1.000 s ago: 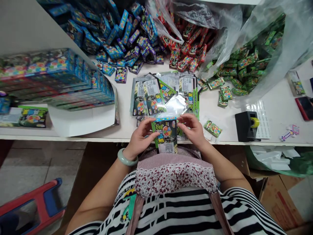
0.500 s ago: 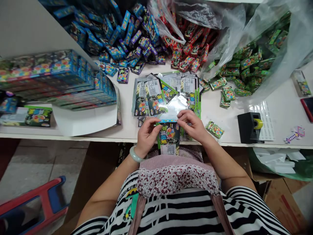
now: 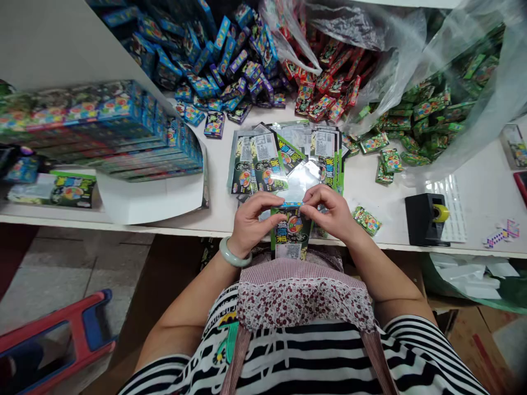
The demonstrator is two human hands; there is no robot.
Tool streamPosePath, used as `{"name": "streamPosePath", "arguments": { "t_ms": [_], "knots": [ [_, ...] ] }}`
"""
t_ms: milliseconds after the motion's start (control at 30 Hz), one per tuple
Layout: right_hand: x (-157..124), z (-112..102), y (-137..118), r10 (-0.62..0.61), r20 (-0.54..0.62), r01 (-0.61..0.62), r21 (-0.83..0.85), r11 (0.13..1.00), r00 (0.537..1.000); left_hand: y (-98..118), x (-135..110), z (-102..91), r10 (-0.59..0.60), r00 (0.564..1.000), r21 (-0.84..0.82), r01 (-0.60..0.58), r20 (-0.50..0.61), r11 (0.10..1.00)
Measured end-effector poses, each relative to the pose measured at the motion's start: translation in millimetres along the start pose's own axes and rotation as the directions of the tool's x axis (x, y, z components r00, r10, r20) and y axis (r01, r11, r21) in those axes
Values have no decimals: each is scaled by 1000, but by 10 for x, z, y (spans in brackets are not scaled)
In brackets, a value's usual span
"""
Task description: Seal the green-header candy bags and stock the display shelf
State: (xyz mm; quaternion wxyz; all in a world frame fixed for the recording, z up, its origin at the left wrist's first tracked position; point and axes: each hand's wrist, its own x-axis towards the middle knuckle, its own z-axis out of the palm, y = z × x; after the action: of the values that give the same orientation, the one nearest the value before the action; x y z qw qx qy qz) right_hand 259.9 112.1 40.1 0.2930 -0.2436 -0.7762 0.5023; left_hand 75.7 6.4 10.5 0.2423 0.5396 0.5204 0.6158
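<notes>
At the front edge of the table, a black-and-green printed packet [image 3: 291, 236] with colourful round artwork lies between my two hands. A narrow blue printed edge [image 3: 292, 204] runs across its top, and a clear plastic piece extends beyond it. My left hand [image 3: 254, 220] pinches the packet's upper left corner, thumb over the front. Its upper right corner is between the thumb and fingers of my right hand [image 3: 329, 211]. Just past my fingertips, overlapping similar flat printed packets [image 3: 263, 162] are spread out. A small green box [image 3: 367, 220] lies right of my right hand.
Heaps of small blue boxes [image 3: 201, 55], red boxes [image 3: 323, 90] and green boxes [image 3: 424, 115] line the back, partly under clear plastic. Stacked blue cartons [image 3: 135, 131] stand left. A black tape dispenser [image 3: 424, 219] is at right. A red-and-blue stool [image 3: 78, 334] is on the floor.
The view has shifted slightly, so most things appear a little further right. My left thumb lies further across the packet's front. Both hands keep hold of its top edge.
</notes>
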Motion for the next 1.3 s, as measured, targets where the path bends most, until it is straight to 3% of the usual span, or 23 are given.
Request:
{"name": "streamPosePath", "arguments": {
  "t_ms": [200,300,500,667,800,1033,1300],
  "knots": [
    [140,50,-107,237,44,-239,58,969,971,148,168,-9,-121,992,53,122,-25,991],
    [190,51,-157,287,72,-292,68,954,955,174,218,-35,-163,987,46,163,7,986],
    [171,48,-167,216,153,-223,33,974,964,110,206,-143,-119,979,1,120,164,993],
    [166,103,-134,207,108,-211,31,977,972,76,225,-189,-71,978,46,63,194,997],
    [167,121,-127,165,74,-158,-93,983,983,78,217,-190,-55,981,126,31,187,991],
    [174,72,-74,85,83,-66,-208,976,993,76,88,-189,157,940,334,-259,303,906],
    [255,84,-101,62,34,-49,-286,957,998,102,67,-132,200,946,449,-299,256,842]
  ]
}}
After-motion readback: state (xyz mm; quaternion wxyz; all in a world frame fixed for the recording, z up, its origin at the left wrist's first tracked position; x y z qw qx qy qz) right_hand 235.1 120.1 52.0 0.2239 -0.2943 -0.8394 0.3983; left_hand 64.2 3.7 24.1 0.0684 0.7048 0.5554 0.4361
